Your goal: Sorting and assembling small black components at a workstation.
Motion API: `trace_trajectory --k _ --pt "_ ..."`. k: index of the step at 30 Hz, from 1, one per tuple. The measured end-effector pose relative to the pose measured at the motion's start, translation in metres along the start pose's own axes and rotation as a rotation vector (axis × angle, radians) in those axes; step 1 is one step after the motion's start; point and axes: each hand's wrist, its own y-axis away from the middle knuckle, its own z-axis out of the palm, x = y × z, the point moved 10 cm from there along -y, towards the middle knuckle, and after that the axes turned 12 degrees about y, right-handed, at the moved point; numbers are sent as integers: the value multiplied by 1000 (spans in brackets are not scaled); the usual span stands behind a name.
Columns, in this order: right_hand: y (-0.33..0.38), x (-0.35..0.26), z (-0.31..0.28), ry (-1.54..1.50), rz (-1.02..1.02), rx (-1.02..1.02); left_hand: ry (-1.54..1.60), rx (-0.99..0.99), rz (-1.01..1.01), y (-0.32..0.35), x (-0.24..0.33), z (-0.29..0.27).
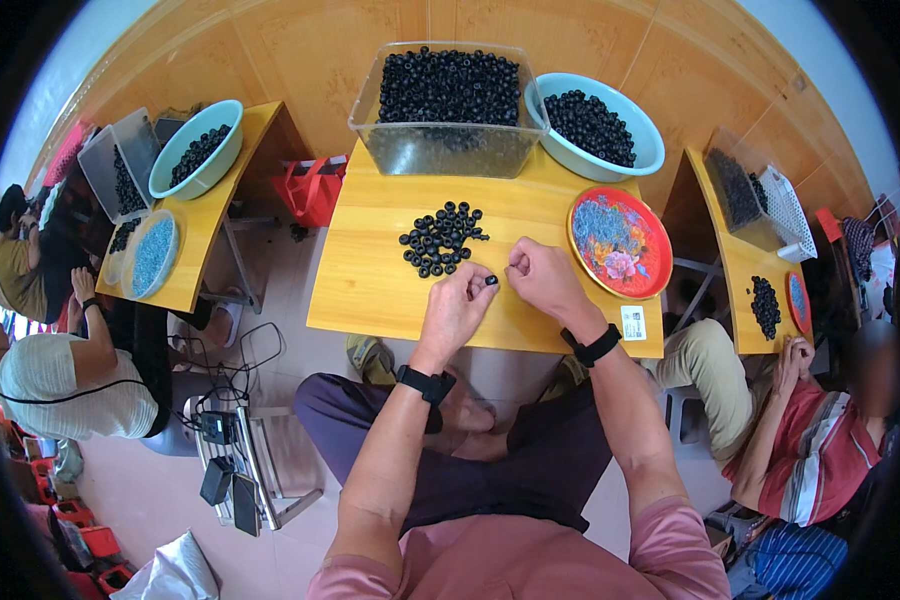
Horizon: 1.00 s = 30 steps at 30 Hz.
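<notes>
L hand (457,303), ctr of frame: thumb + fingertips pinched nearly closed on one blk bead (491,280), held just above the tbl. R hand (545,280), just right of it, apart: fingers curled in, thumb drawn up to them; can't tell if anything small is in the grip. Blk wristband on each wrist.

Just beyond L hand, a loose pile of blk beads (442,240) on the yellow tbl (370,310). Right of R hand: red tray (658,262) w/ flower print, holding thin pale-blue bits (607,225); small white label (634,323) near the tbl's lower R corner.

Top ctr: clear bin (445,160) full of blk beads; beside it, lt-blue bowl (653,140), also w/ blk beads.

Upper L of frame: 2nd yellow tbl w/ similar bowl + bin; red bag (310,190) between tbls. Person in pale top (80,395) at far L. Lower L: metal stand (266,470) w/ blk boxes, cables. Far R: 3rd tbl w/ beads, person in red striped shirt (810,450) seated there.
</notes>
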Motion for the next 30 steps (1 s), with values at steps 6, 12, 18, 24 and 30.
trace_trajectory --k 6,12,18,24,30 --pt "15 9 5 -449 114 -40 1 -14 3 -1 4 1" --pt "19 -8 -1 -267 -12 24 24 -15 29 0 7 1" --pt "28 -21 -18 -94 -121 148 48 -34 30 2 9 3" --pt "34 -32 -17 1 -235 178 52 -22 58 2 10 1" --pt "35 -32 -13 43 -252 196 43 -44 37 2 8 3"
